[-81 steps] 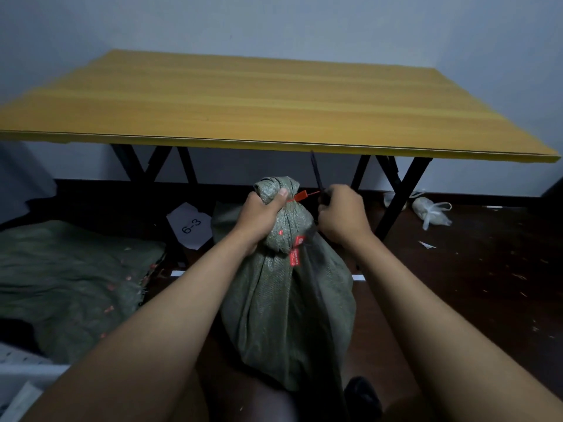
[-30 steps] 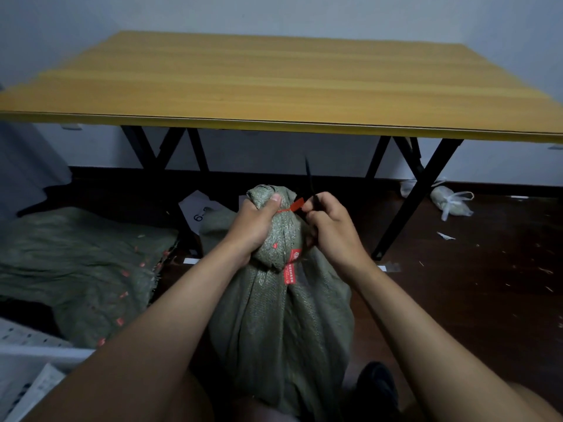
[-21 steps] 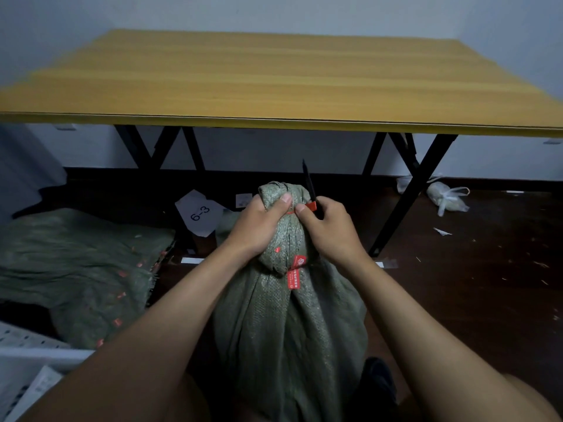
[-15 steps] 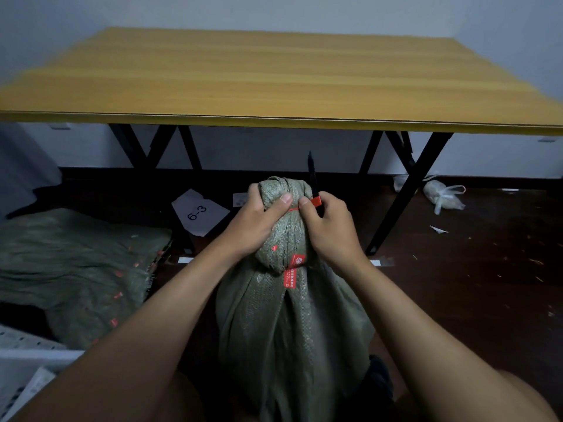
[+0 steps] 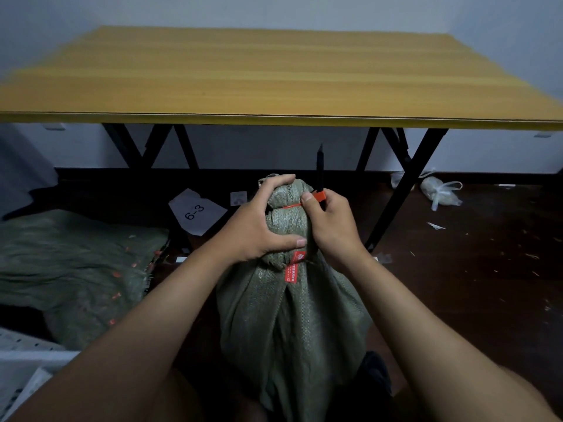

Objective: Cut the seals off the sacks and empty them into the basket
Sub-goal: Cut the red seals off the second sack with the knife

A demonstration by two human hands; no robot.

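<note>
- Head view: a green woven sack (image 5: 292,324) stands upright on the dark floor (image 5: 475,284) right in front of the person, tied shut at the neck, so no telling what's inside.
- A thin red seal (image 5: 288,205) loops round the bunched top, and a red tag (image 5: 292,269) hangs down lower on the neck.
- Left hand (image 5: 259,229) is wrapped round the neck of the sack, fingers (image 5: 278,180) curled over the top of the bunch and thumb pressed across the front just above the tag.
- Right hand (image 5: 330,223) sits against the right side of the neck, fingers closed round a black cutter (image 5: 319,169) that pokes straight up, with its red part by the thumb, right where the seal ends.
- A flat pile of green sacks (image 5: 76,269) with little red bits on it lies on the floor to the left.
- A white basket (image 5: 21,360) corner shows bottom left; can't really make out the contents.
- The yellow wood surface (image 5: 274,77) on black legs is behind, with a paper marked "6-3" (image 5: 196,212) under it and a tied white plastic bag (image 5: 440,191) off right.
</note>
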